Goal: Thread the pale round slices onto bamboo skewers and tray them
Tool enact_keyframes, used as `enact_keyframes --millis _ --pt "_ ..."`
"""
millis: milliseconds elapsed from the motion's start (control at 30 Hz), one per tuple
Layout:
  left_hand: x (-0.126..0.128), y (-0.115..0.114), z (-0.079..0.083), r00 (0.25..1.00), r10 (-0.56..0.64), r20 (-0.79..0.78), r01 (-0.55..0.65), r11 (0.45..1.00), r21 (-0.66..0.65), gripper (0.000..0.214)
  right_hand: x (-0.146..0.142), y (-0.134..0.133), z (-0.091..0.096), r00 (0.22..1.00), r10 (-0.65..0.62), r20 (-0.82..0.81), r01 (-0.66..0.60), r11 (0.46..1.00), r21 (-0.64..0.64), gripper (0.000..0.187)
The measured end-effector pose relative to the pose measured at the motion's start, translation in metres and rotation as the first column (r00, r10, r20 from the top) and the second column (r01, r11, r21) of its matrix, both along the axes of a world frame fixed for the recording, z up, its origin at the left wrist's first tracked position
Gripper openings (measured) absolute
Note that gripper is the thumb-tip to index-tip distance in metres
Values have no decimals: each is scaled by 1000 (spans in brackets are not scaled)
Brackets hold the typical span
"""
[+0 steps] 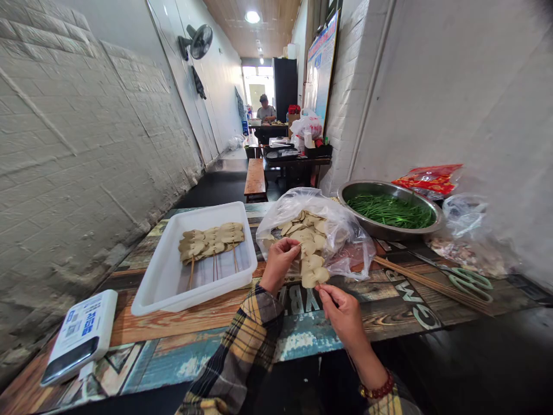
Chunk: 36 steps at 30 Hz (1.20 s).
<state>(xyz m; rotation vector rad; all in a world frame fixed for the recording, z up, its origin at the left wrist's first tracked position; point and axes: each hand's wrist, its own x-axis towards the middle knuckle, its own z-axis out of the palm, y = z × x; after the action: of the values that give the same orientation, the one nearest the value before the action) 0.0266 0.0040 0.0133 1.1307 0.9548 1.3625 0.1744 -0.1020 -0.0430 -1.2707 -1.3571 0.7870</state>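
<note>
My right hand (343,314) pinches the lower end of a thin skewer, largely hidden by my fingers. Threaded on it are thin, round, beige slices (311,262), running up and away over the bag's near edge. At the upper left of these slices, my left hand (280,262) is closed in a pinch at a slice's edge. Just beyond both hands lies an open clear plastic bag (341,216) full of loose beige slices (298,222). To the left, a white plastic tray (166,294) holds several finished skewers (211,241) of the same slices, sticks pointing toward me.
A steel bowl (389,230) of green chives stands at the right. Near it lie bare skewers (425,279), green-handled scissors (469,282) and plastic bags (470,253). A white payment device (82,331) sits at the left edge. Far back, a person (265,109) sits at another table.
</note>
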Motion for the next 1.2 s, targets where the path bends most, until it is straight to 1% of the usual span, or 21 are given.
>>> enact_keyframes --millis 233,433,600,900,967,1067,1133,1200 --pt "0 3 -2 997 33 -66 -30 999 39 14 -1 0 5 1000 -5 -21 4 1000 -26 36" --pt "-3 4 -1 984 39 -173 -23 995 96 8 -1 -1 8 1000 2 -8 -2 999 -43 37" --pt "-3 3 -1 986 2 -169 11 997 80 9 0 0 6 1000 5 -8 -5 999 -42 38" --pt "-2 1 -1 986 -134 -99 135 991 7 22 2 -1 7 999 2 -32 -2 1000 -21 35" --pt "-1 1 -1 990 -136 -43 135 991 -23 27 3 -1 5 998 7 -57 -8 1000 -22 35" --pt "1 1 -2 990 -103 96 113 989 -100 38 4 0 1 995 11 -99 -13 1000 -25 35" --pt "1 0 -2 976 -118 181 145 979 -144 44 4 1 0 993 9 -121 -12 1000 -27 35" --pt "2 -2 -2 961 -166 222 206 964 -170 44 4 1 0 990 9 -139 -13 1000 -28 36"
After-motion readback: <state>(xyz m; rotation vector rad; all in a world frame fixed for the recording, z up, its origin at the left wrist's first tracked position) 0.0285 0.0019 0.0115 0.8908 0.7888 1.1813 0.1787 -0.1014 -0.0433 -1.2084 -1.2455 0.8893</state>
